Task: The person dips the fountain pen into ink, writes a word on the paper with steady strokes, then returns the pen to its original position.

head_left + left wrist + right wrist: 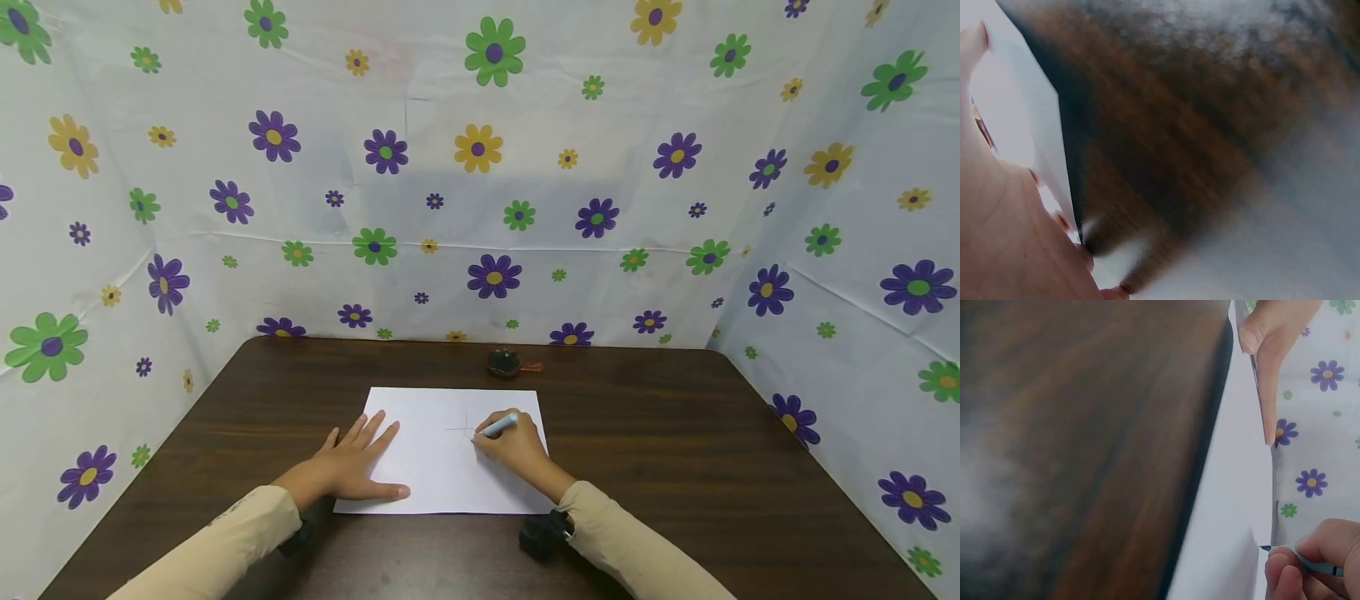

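Observation:
A white sheet of paper [435, 475] lies on the brown table, with thin crossing lines drawn right of its middle. My left hand [352, 467] rests flat on the paper's left side, fingers spread and thumb out along the near edge. In my right hand [517, 446] I pinch a light blue pen [501, 424], tilted, its tip right by the drawn lines. The right wrist view shows the pen's dark tip [1265, 548] close over the paper and the pen's barrel between thumb and fingers. Part of my left palm [1016, 231] fills the left wrist view's corner.
At the table's back, beyond the paper, sits a small dark rounded object [504, 362] with an orange-brown strip [531, 367]. The wooden table [675, 433] extends to both sides. A flower-patterned white cloth [435, 108] hangs behind and at the sides.

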Motion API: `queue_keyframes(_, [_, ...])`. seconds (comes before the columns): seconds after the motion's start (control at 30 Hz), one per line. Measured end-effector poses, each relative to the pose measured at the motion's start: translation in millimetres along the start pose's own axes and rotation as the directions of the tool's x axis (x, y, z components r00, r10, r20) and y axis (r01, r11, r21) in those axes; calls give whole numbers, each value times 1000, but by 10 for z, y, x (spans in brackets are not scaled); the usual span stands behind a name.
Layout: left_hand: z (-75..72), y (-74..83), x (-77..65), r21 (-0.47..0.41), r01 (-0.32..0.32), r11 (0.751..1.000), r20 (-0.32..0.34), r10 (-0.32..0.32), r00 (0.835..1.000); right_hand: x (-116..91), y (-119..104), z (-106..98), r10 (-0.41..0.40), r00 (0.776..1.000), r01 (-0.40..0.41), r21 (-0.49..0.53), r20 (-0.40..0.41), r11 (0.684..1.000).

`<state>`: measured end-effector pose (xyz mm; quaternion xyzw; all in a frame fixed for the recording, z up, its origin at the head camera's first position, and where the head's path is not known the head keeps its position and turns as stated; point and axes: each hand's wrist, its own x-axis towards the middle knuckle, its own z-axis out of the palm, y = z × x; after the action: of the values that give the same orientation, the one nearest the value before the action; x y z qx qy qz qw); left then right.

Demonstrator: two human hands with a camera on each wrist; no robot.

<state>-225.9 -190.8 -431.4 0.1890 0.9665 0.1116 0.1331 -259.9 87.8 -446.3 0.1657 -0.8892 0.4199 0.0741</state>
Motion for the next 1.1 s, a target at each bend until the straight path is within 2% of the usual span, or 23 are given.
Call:
queue_keyframes(0.27, [47,-79,48,-26,-18,1000,6,18,1000,-96,18,-64,-21,1000,21,4,-15,1000])
queue_keyframes(0.53, [158,-174,127,15,10,1000,-21,-10,1000,-152,38,-114,-18,1000,18,-5,-8,1000])
queue_keyframes(0.8, [27,-61,37,-39,-26,999,4,26,1000,-207,72,-165,-24,1000,24,-9,-15,1000])
queue_keyframes(0.97, [19,-49,25,-25,-31,999,-1,31,1000,-243,80,-192,-28,1000,28,-20,-13,999])
queue_keyframes(1.1, [7,-20,12,-12,-12,1000,7,13,1000,-266,82,-207,-16,1000,16,-13,-8,1000])
